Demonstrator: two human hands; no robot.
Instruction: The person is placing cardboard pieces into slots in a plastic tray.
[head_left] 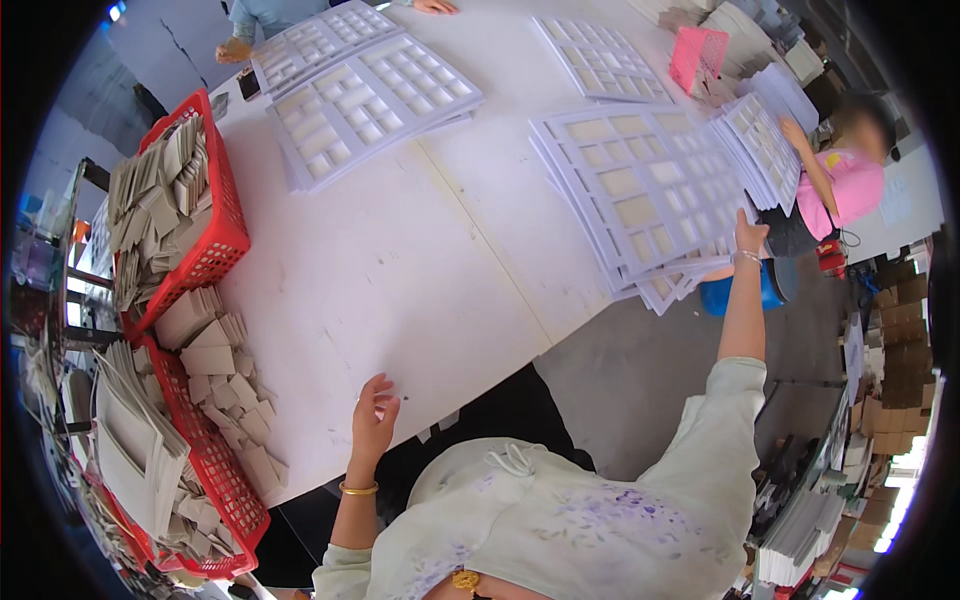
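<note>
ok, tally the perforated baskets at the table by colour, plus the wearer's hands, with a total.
Red baskets: 2 (far, near)
Pink basket: 1
Wearer's hands: 2 (left hand, right hand)
Total: 5

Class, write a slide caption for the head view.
Right hand at the edge of stacked white frames, left hand empty over the white table.

A cracked, pale wall (pixel 180 40) stands beyond the white table's (pixel 390 270) far left corner. Grey floor (pixel 640 390) spreads off its near right edge; bright light (pixel 903 490) shows farther right.
</note>
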